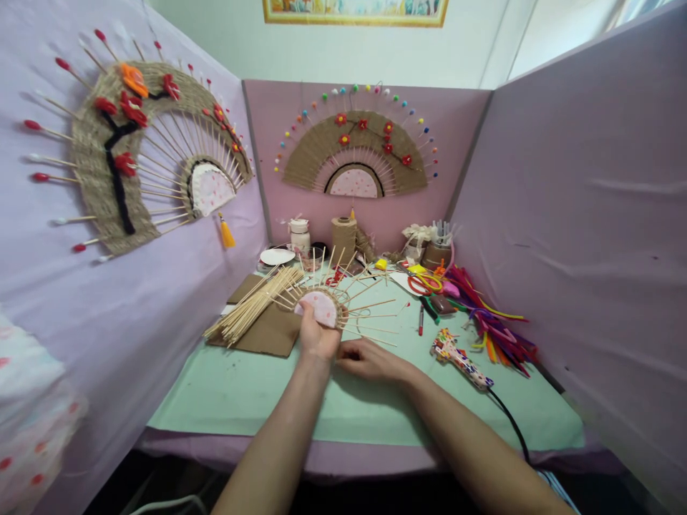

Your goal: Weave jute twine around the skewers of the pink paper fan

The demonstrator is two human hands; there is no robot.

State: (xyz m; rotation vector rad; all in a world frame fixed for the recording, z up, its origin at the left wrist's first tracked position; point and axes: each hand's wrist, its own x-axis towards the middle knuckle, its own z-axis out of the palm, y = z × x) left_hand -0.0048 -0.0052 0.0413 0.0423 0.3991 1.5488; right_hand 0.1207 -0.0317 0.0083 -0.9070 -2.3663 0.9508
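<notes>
My left hand (318, 336) is closed on a small fan frame, its thumb lying on the half-round centre (324, 309) covered in pale dotted cloth. Thin wooden sticks (374, 309) fan out from that centre, and twine runs around its curved edge. Just right of it and lower, my right hand (370, 360) is curled with thumb and fingers together near the frame's lower corner. What those fingers pinch, if anything, is too small to make out. Loose loops of twine (365, 312) show among the sticks on the right.
A bundle of wooden sticks (260, 304) lies on brown cardboard (276, 336) at left. Right of my hands are a patterned glue gun (460, 361) with a cord, scissors (424, 285) and coloured pipe cleaners (499, 325). A twine spool (343, 239) stands behind. Finished fans (362, 146) hang on the partitions.
</notes>
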